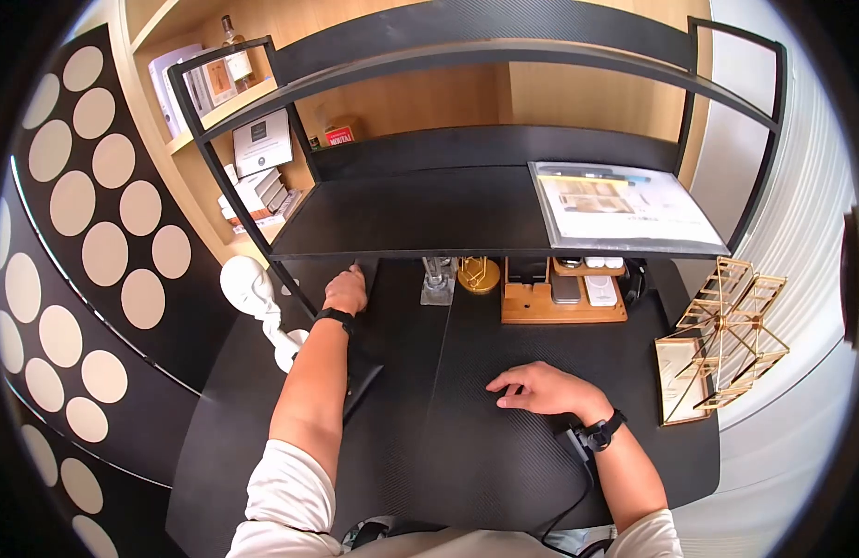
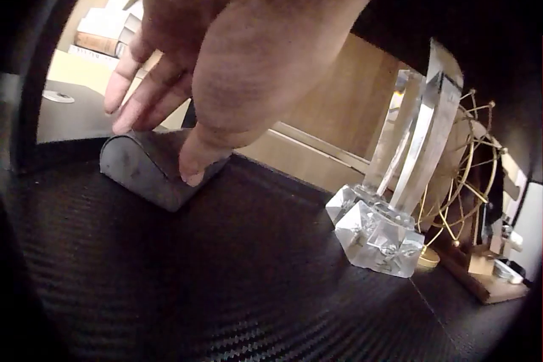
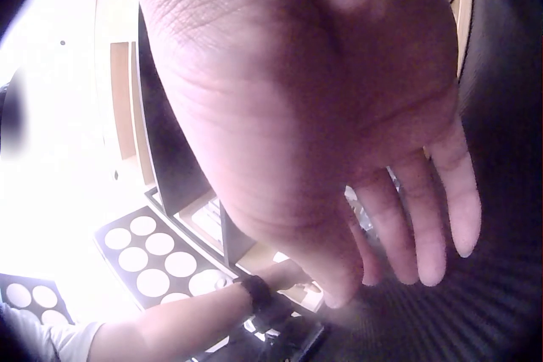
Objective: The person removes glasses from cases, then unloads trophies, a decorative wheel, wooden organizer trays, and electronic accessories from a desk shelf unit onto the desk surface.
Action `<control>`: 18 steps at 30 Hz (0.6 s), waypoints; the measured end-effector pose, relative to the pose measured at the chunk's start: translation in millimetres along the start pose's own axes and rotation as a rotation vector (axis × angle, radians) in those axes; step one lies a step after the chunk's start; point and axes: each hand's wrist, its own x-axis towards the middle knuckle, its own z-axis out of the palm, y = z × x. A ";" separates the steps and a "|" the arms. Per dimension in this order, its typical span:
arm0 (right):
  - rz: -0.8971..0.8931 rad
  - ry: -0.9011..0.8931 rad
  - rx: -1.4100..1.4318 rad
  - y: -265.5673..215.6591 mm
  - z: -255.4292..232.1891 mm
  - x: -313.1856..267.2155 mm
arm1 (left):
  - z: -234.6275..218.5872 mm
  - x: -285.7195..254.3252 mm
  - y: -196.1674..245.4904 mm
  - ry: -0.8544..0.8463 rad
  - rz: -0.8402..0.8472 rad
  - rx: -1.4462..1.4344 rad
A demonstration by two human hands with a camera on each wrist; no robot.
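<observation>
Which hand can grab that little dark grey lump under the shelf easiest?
Probably the left hand: its thumb already touches the small dark grey rounded block. The right hand rests flat on the black desk, far away.

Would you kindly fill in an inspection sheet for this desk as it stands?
Surface: black woven-look desk under a black shelf.
Job's things: dark rounded block at the desk's back left.
Clutter: crystal trophy, gold wire ornament, wooden tray of small devices, gold wire rack, printed sheet on the shelf.
Hands: left hand touches the block, thumb on it; right hand rests flat on the desk.
Cables: black lead from the right wrist.
Surroundings: bookshelves, white figurine, dotted panel.
</observation>
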 end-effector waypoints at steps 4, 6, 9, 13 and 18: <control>0.001 -0.003 -0.038 4.4 2.1 0.6 | -12.9 1.0 -8.7 -0.136 0.078 -0.033; 0.011 -0.013 -0.027 -0.5 0.1 -0.7 | -36.0 -21.4 -5.6 -0.293 0.125 -0.067; 0.013 -0.010 -0.023 1.3 1.3 0.5 | -27.7 -37.3 7.7 -0.320 0.005 -0.354; 0.019 -0.017 -0.040 0.1 0.6 -0.3 | -20.3 -32.2 19.0 -0.222 0.128 -0.120; 0.031 -0.013 -0.028 -9.4 -3.7 0.5 | -79.1 -79.4 19.0 -0.137 0.250 0.051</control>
